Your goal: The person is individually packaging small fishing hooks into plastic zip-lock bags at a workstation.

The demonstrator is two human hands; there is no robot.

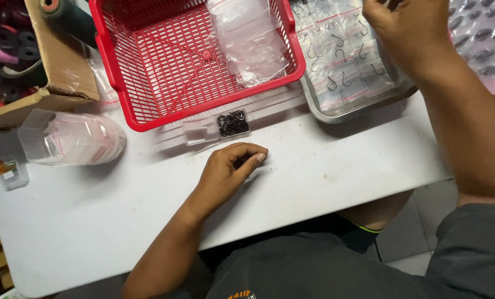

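The left hand [225, 171] rests on the white counter [325, 166], its fingers [255, 159] curled loosely inward; whether they pinch anything small cannot be told. Just beyond it, touching the front rim of the red basket [164, 72], sits a small clear box [233, 123] filled with dark rings, with an empty clear compartment beside it. The basket holds a pile of clear bags [253, 41]. The right hand [408, 27] is raised over a metal tray [363, 105] of bagged hooks [341, 61], its fingers bunched at the top edge of the view; what they grip is cut off. At far left lie a stack of bags [76, 138] and a cardboard box [53, 83].
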